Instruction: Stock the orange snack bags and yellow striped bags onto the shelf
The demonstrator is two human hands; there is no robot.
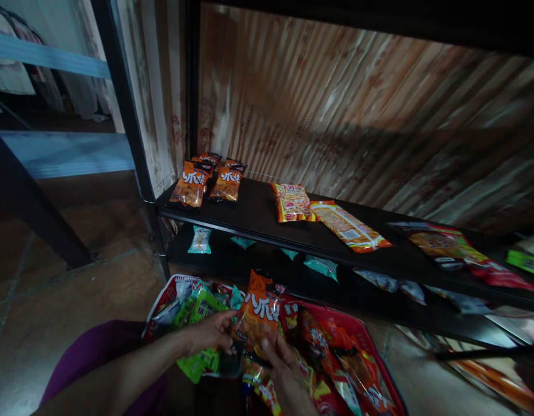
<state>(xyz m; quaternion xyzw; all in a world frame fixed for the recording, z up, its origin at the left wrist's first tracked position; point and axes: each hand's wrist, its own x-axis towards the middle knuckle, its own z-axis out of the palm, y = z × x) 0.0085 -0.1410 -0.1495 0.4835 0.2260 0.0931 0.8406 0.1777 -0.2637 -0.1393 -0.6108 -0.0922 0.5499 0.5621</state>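
Standing just behind the red basket, a black shelf is seen, with snack packets laid on it. Over the basket, an orange packet is held upright, clamped at its left edge by the left hand and underneath by the right hand.

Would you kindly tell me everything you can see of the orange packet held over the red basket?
The orange packet is a glossy, crinkled plastic snack bag with large white characters across its front. It stands roughly upright above the red basket of snacks. The left hand grips its left edge, the right hand its bottom edge.
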